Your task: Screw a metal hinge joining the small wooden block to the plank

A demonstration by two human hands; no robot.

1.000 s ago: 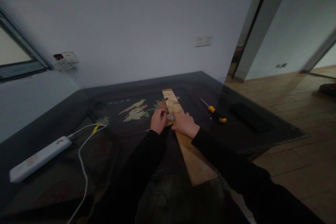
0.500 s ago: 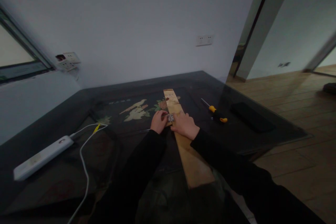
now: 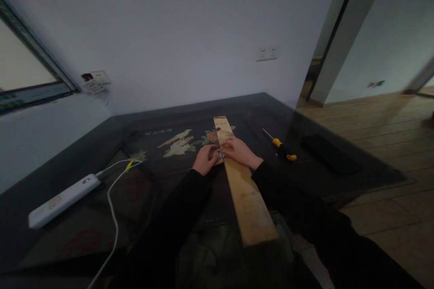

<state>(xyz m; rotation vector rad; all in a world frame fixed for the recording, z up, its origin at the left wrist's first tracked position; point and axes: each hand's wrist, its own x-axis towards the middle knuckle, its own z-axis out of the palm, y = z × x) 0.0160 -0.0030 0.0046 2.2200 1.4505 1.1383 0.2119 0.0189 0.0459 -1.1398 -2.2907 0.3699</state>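
Note:
A long wooden plank (image 3: 247,195) lies on a dark glass-topped table (image 3: 101,153), running from the near edge away from me. My left hand (image 3: 205,160) is curled at the plank's left edge, fingers pinched on a small metal hinge (image 3: 220,155). My right hand (image 3: 241,151) lies across the plank beside it, fingers pressed down on the wood and touching the hinge. Both sleeves are black.
A yellow-handled screwdriver (image 3: 281,146) lies right of the plank, with a flat black object (image 3: 330,154) further right. A white power bank (image 3: 64,200) with a white cable (image 3: 113,198) sits at the left. Wall sockets and a doorway stand behind.
My right hand has slid a little further up the plank, uncovering more wood below it. The left hand stays at the hinge. The view shifted slightly.

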